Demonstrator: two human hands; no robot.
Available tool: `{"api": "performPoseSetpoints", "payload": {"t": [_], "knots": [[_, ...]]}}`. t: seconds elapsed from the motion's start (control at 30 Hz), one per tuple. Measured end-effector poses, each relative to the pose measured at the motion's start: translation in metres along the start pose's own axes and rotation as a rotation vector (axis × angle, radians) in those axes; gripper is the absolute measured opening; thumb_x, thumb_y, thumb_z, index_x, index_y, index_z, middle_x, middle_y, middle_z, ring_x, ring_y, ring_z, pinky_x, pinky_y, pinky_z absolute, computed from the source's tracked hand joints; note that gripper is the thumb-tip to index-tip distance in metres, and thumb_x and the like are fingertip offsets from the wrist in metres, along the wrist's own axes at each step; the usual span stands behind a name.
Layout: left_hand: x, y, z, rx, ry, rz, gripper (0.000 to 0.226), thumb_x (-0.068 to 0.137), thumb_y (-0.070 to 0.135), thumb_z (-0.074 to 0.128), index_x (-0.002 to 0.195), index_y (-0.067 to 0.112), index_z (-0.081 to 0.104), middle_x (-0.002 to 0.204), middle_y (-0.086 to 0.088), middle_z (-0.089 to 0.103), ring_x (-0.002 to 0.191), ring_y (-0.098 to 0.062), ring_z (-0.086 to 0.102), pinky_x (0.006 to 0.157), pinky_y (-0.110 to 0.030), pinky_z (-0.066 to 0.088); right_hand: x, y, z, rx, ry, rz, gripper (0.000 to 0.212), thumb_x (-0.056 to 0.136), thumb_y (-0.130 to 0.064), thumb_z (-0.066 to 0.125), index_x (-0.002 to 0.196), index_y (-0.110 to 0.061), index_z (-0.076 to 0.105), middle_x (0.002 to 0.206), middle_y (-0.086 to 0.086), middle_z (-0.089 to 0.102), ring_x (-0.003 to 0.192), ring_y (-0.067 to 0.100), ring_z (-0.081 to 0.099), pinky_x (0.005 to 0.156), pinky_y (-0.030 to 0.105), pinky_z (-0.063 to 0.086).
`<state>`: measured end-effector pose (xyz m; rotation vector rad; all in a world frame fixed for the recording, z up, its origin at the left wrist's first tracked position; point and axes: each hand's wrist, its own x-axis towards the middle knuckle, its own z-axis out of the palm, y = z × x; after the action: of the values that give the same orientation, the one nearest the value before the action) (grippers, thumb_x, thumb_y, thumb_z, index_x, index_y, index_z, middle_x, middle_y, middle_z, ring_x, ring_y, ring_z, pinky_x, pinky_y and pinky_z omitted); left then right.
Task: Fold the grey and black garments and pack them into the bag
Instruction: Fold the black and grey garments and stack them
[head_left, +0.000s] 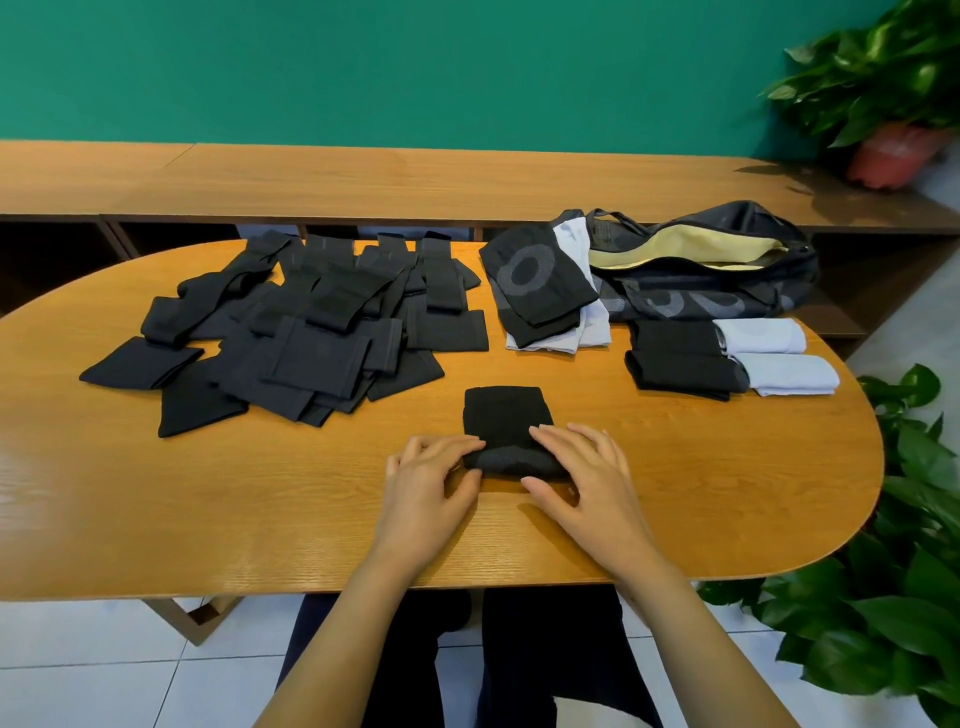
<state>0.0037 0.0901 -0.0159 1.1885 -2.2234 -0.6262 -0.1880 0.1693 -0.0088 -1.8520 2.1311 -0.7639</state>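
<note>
- Black garment (503, 415): table (675, 493), 6 o'clock; near edge rolled.
- Left hand (426, 480), right hand (584, 475): fingers pinching that roll, either end.
- Bag (727, 306): 2 o'clock, unzipped.
- Black pile (291, 332): 10 o'clock.
- Folded pieces (675, 358): 3 o'clock.

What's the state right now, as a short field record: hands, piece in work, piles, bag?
left hand: pinches near edge of black garment
right hand: pinches same edge
black garment: on table, near edge rolled up
loose black pile: far left, unfolded
patterned stack: left of bag, atop light grey pieces
folded black pieces: in front of bag
folded light grey pieces: right of those
bag: far right, zip open, pale lining showing
</note>
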Motion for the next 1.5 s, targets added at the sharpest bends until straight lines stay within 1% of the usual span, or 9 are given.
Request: {"api": "performPoseSetpoints", "payload": {"t": [0.1, 0.33, 0.6, 0.73, 0.93, 1.07, 1.23, 1.37, 1.5], "knots": [[0.000, -0.001, -0.001, -0.054, 0.003, -0.023, 0.032, 0.096, 0.033, 0.055, 0.127, 0.037, 0.057, 0.117, 0.027, 0.053, 0.111, 0.005, 0.037, 0.095, -0.025, 0.024, 0.001, 0.000, 0.000, 0.058, -0.015, 0.107, 0.061, 0.090, -0.045, 0.062, 0.143, -0.044, 0.033, 0.132, -0.026, 0.029, 0.128, -0.005, 0.016, 0.112, 0.032, 0.022], [0.001, -0.005, 0.001, -0.065, -0.023, 0.010, 0.035, 0.090, 0.028, 0.065, 0.123, 0.038, 0.059, 0.127, 0.028, 0.051, 0.116, 0.003, 0.036, 0.094, -0.025, 0.024, 0.001, 0.010, 0.003, 0.225, 0.019, 0.179, 0.036, 0.092, -0.022, 0.061, 0.117, -0.046, 0.049, 0.120, -0.016, 0.043, 0.126, 0.012, 0.038, 0.098, 0.027, 0.032], [0.000, -0.006, 0.002, -0.154, -0.043, -0.133, 0.025, 0.094, 0.049, 0.045, 0.115, 0.041, 0.054, 0.105, 0.015, 0.057, 0.107, -0.013, 0.046, 0.083, -0.018, 0.032, 0.001, 0.009, 0.004, 0.200, 0.058, 0.216, 0.023, 0.091, -0.052, 0.045, 0.106, -0.037, 0.051, 0.104, -0.009, 0.052, 0.115, 0.015, 0.043, 0.087, 0.028, 0.035], [0.001, -0.005, 0.002, -0.228, 0.071, -0.084, 0.021, 0.092, 0.040, 0.057, 0.110, 0.048, 0.051, 0.081, 0.013, 0.064, 0.089, -0.004, 0.057, 0.100, -0.036, 0.036, 0.000, 0.010, 0.004, 0.228, 0.172, 0.177, 0.039, 0.084, -0.065, 0.039, 0.111, -0.039, 0.048, 0.086, -0.016, 0.060, 0.107, 0.016, 0.052, 0.097, 0.035, 0.037], [0.000, -0.003, 0.001, -0.338, 0.066, -0.106, 0.036, 0.089, 0.037, 0.064, 0.119, 0.041, 0.046, 0.069, 0.012, 0.064, 0.069, -0.008, 0.059, 0.095, -0.047, 0.044, 0.001, 0.012, 0.006, 0.293, 0.215, 0.209, 0.036, 0.082, -0.059, 0.055, 0.112, -0.039, 0.048, 0.062, -0.009, 0.061, 0.082, 0.008, 0.062, 0.104, 0.044, 0.040], [-0.001, 0.000, 0.002, -0.136, 0.103, -0.006, 0.031, 0.090, 0.035, 0.063, 0.119, 0.032, 0.054, 0.077, 0.013, 0.057, 0.079, -0.003, 0.051, 0.086, -0.042, 0.047, 0.003, 0.007, 0.005, 0.171, 0.227, 0.194, 0.030, 0.088, -0.048, 0.058, 0.113, -0.031, 0.050, 0.082, -0.013, 0.056, 0.084, 0.005, 0.053, 0.095, 0.042, 0.044], [-0.003, 0.003, 0.002, 0.151, 0.107, 0.249, 0.032, 0.099, 0.032, 0.045, 0.124, 0.022, 0.063, 0.132, 0.006, 0.053, 0.121, -0.012, 0.047, 0.099, -0.035, 0.035, -0.003, 0.001, 0.003, -0.097, 0.219, -0.066, 0.054, 0.100, -0.052, 0.027, 0.140, -0.021, 0.046, 0.142, -0.006, 0.048, 0.135, 0.008, 0.035, 0.116, 0.040, 0.024], [-0.008, 0.002, -0.002, 0.293, -0.112, 0.333, 0.052, 0.104, 0.044, 0.021, 0.148, 0.022, 0.039, 0.157, 0.009, 0.028, 0.147, -0.003, 0.012, 0.120, -0.038, 0.008, -0.008, -0.002, -0.001, -0.280, -0.015, -0.279, 0.057, 0.104, -0.054, 0.014, 0.152, -0.027, 0.026, 0.160, -0.011, 0.018, 0.149, 0.008, 0.005, 0.120, 0.045, -0.002], [-0.011, -0.003, -0.006, 0.290, -0.288, 0.241, 0.062, 0.100, 0.055, 0.004, 0.155, 0.028, 0.012, 0.161, 0.016, 0.004, 0.143, 0.009, -0.011, 0.120, -0.040, -0.012, -0.011, 0.002, 0.002, -0.308, -0.205, -0.189, 0.062, 0.097, -0.064, -0.002, 0.153, -0.037, 0.005, 0.160, -0.019, 0.000, 0.145, 0.000, -0.016, 0.118, 0.050, -0.013]]}}
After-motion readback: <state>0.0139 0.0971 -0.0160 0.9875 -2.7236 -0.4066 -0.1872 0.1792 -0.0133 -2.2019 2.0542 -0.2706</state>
